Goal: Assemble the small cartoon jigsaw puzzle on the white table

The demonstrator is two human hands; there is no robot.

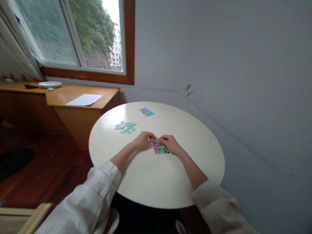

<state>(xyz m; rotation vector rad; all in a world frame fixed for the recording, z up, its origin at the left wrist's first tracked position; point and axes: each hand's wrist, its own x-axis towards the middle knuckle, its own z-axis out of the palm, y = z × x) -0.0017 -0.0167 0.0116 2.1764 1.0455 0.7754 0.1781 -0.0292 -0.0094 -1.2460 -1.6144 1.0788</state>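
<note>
A partly joined jigsaw puzzle (160, 148) in pink, green and yellow lies on the white round table (156, 182). My left hand (144, 140) is at its upper left, fingertips pinched at the top edge, where a small puzzle piece seems to be. From the upper right, my right hand (170, 143) meets the same edge with its fingers closed on the pieces there and covers part of the puzzle. Further left lies a loose pile of teal and pale puzzle pieces (125, 127). A blue picture card (146, 111) rests near the far edge.
A wooden desk (109, 97) with a sheet of paper (84, 99) and a white plate (50, 84) stands at the back left under the window. The wall (255, 97) runs close along the table's right side. A chair part (36, 217) shows at lower left.
</note>
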